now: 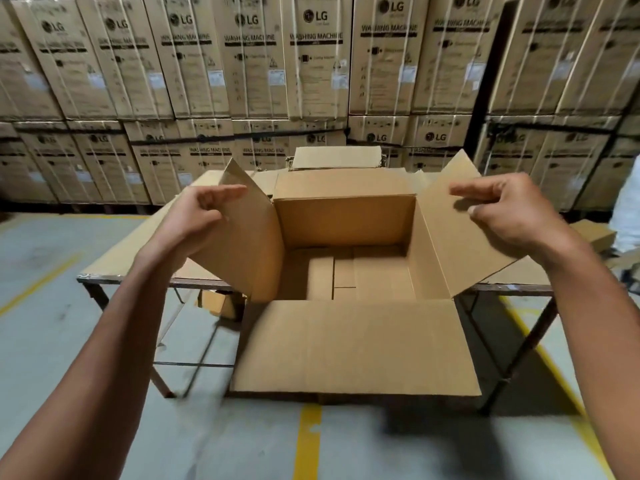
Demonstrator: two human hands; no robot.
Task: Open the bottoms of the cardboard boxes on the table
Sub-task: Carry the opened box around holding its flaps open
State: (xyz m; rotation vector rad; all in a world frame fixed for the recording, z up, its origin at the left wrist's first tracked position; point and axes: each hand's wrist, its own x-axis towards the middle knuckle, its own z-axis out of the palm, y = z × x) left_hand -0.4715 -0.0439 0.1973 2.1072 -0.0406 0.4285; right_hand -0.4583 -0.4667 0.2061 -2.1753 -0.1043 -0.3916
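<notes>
The cardboard box [346,237] hides most of the tabletop [117,258]; right of it, a white-clad person [627,216] is cut off.

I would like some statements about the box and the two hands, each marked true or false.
1. The cardboard box stands open on the table. True.
2. The left hand holds the box's left flap. True.
3. The right hand rests flat on the table. False: it holds the right flap.
4. The near flap stands upright. False: it folds out toward the person.
5. The box holds bottles. False: nothing shows inside.
</notes>
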